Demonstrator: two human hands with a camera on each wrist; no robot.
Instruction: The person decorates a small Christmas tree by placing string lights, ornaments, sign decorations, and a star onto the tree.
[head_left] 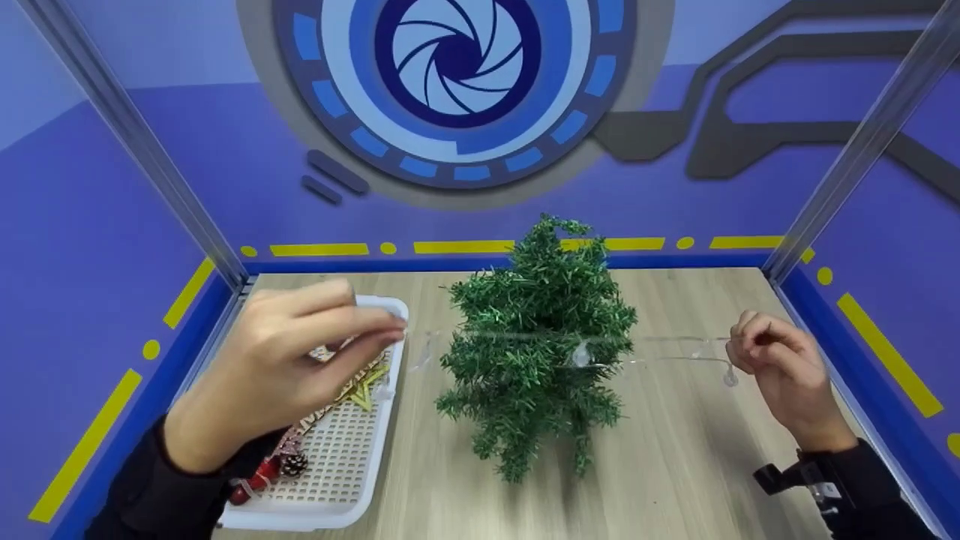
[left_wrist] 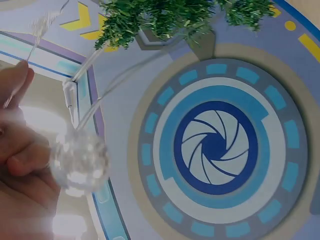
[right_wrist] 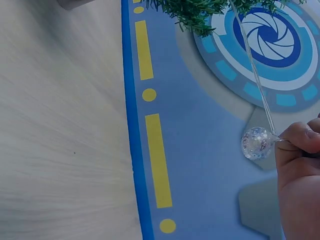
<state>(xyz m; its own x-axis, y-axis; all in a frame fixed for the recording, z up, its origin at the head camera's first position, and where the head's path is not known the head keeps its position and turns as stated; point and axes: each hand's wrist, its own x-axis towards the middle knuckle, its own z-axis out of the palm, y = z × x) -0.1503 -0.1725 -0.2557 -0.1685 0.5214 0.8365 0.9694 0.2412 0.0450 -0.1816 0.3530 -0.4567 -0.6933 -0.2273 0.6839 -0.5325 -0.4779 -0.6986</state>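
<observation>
A string of clear ball lights [head_left: 582, 354] stretches between my two hands, crossing in front of a small green artificial Christmas tree [head_left: 525, 412]. My left hand [head_left: 292, 352] pinches one end between thumb and fingers, above the basket's edge. Close beside that hand in the left wrist view hangs a clear bulb [left_wrist: 80, 162]. To the tree's right, my right hand [head_left: 784, 367] holds the other end with curled fingers. Another clear bulb [right_wrist: 257, 143] sits just off its fingertips in the right wrist view. Two strands of the thin wire run from there toward the tree.
On the left stands a white perforated basket [head_left: 367, 480], partly hidden by my left forearm. It holds a gold star [head_left: 365, 391], a pine cone [head_left: 294, 464] and red ornaments [head_left: 262, 474]. Blue panels [head_left: 390, 217] enclose the wooden tabletop [head_left: 675, 450] at the back and sides.
</observation>
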